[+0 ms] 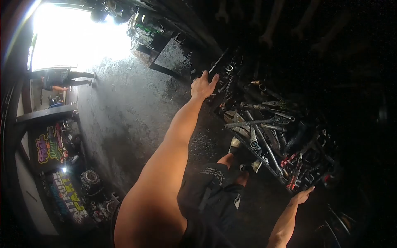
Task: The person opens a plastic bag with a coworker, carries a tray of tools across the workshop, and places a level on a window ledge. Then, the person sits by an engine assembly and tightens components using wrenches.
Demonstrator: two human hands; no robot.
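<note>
The wearer's left hand point(202, 87), at twelve o'clock, is nearest a slim metal rod point(218, 61) just beyond its fingertips; thumb and forefinger stand wide apart, but whether the other fingers grip anything cannot be told. The right hand point(301, 197), at four o'clock, lies by the edge of the tool heap point(269, 136), near a red-handled tool point(292, 182), its forefinger stretched out; the palm side is hidden, so its hold cannot be judged. With the arms this far apart, the hands flank the heap, which spreads around three o'clock, perhaps to steady the wearer's lean. The tools look piled rather than sorted: a long steel bar point(249, 123) lies across others, and a ring-ended wrench point(254, 143) sits in the tangle, so crossed shafts probably block access to what lies beneath. Deep shadow also hides the heap's far side. At one o'clock, open-end wrenches point(269, 31) show faintly in the dark, likely hung for reach. A dark metal plate point(173, 56) stands at eleven, a glaring doorway point(78, 39) at ten, with another person point(58, 78) just below it, and painted banners point(49, 145) toward nine.
</note>
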